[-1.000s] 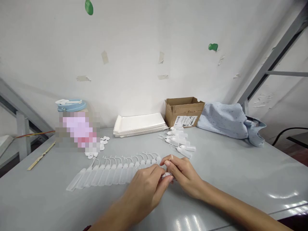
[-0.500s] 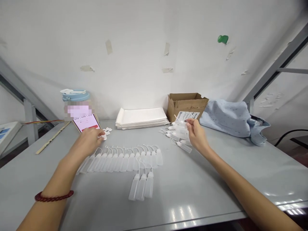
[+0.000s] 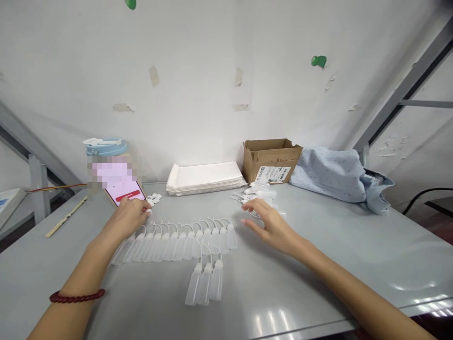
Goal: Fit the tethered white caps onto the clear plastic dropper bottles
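Observation:
My left hand (image 3: 131, 215) is by the phone (image 3: 125, 192), its fingers pinched at a small white piece (image 3: 149, 212). More small white pieces (image 3: 155, 199) lie just beyond the fingertips. My right hand (image 3: 271, 222) hovers with thumb and fingers apart and nothing between them. Behind it is a loose pile of clear plastic squeeze bottles (image 3: 266, 193), partly hidden by the hand. A row of similar bottles (image 3: 177, 245), each with a thin white tail at its cap, runs between my hands. Three more bottles (image 3: 204, 283) lie closer to me.
A stack of white envelopes or sheets (image 3: 205, 177) lies against the wall. To its right stand an open cardboard box (image 3: 272, 158) and a pale blue cloth (image 3: 327, 174). A blue lidded container (image 3: 106, 148) and a thin stick (image 3: 66, 217) are at the left.
My right hand has come away from the loose bottles, moving left and toward me, and its fingers have spread. My left hand stays by the white pieces. The view has shifted slightly.

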### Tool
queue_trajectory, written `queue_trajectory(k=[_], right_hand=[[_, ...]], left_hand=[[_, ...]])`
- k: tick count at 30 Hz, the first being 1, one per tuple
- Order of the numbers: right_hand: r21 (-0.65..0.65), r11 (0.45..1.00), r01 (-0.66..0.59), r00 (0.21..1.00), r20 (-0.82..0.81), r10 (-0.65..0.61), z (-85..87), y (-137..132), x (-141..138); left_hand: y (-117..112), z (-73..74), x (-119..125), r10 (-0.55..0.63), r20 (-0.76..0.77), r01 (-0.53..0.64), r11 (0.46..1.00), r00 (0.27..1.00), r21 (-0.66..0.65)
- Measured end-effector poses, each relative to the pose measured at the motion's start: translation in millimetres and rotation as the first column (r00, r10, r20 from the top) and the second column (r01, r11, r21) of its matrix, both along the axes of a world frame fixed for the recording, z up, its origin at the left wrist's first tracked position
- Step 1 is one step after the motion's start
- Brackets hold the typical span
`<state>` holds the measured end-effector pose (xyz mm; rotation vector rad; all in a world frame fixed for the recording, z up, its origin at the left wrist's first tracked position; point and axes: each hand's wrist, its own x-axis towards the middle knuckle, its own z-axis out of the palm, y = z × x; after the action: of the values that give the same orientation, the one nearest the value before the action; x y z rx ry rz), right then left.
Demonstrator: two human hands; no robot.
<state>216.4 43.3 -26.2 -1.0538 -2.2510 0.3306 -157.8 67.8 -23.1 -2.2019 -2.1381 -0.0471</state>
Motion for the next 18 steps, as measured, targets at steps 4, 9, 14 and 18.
queue_trajectory(k=[4,9,14,18], right_hand=[[-0.199,0.970,-0.139,0.983,0.089,0.159,2.9,-16,-11],[-0.338,0.934,-0.114,0.968,0.174,0.181,-1.4,-16,-15],[-0.334,0.937,-0.103,0.964,0.197,0.176,-5.0,-15,-18],[-0.309,0.945,-0.107,0.967,0.189,0.171,-4.7,-17,-19]], left_hand=[[6,-2.9,3,0.021,0.053,-0.021,1.000,0.998,0.000],[8,-4.5,10,0.033,0.124,-0.031,0.999,0.992,-0.020],[5,-1.9,16,-0.004,0.208,0.013,0.999,0.978,-0.043],[5,0.6,18,-0.048,0.245,0.061,0.997,0.968,-0.047]])
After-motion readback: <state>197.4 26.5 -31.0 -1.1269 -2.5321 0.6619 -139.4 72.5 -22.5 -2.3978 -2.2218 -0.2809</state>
